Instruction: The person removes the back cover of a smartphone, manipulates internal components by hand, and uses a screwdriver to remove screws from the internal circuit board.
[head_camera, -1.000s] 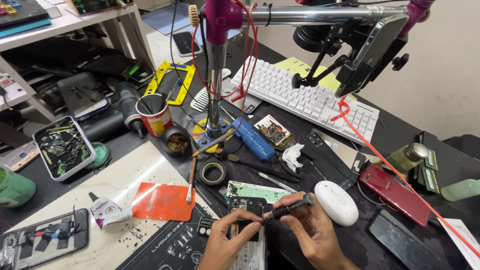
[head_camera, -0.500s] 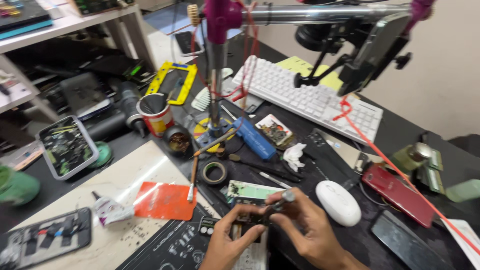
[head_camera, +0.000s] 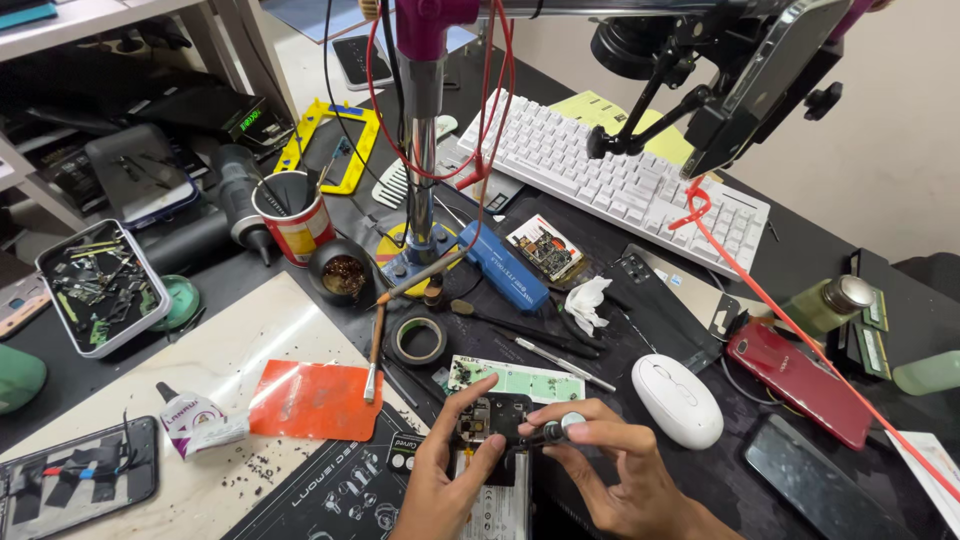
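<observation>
At the near edge, the left hand (head_camera: 440, 478) grips a small dark phone part (head_camera: 493, 417) by its left side, thumb and fingers pinched on it. The part lies over a pale opened phone (head_camera: 492, 505), most of which is covered by the hands and cut off by the bottom edge. The right hand (head_camera: 618, 478) pinches a slim screwdriver (head_camera: 548, 433) between thumb and fingertips; its tip points left and meets the part, though the exact contact spot is too small to make out. Both wrists run out of view at the bottom.

Just far of the hands lies a green circuit strip (head_camera: 512, 379), and right of them a white mouse (head_camera: 677, 400). A red phone (head_camera: 800, 380) lies farther right, with a dark phone (head_camera: 815, 488) near it, partly cut off. To the left sit an orange sheet (head_camera: 312, 400), a glue tube (head_camera: 196, 420) and a tape roll (head_camera: 419, 341), with a brush (head_camera: 374, 350) between them. A tray (head_camera: 100, 285) of tiny parts sits at far left; its contents are too small to tell apart. A red can (head_camera: 294, 217) holds tools beside a metal stand post (head_camera: 423, 150). A white keyboard (head_camera: 620, 180) lies at the far side, partly hidden by a black camera mount (head_camera: 740, 80) whose top is cut off. A blue tool (head_camera: 502, 265) lies near the post's base.
</observation>
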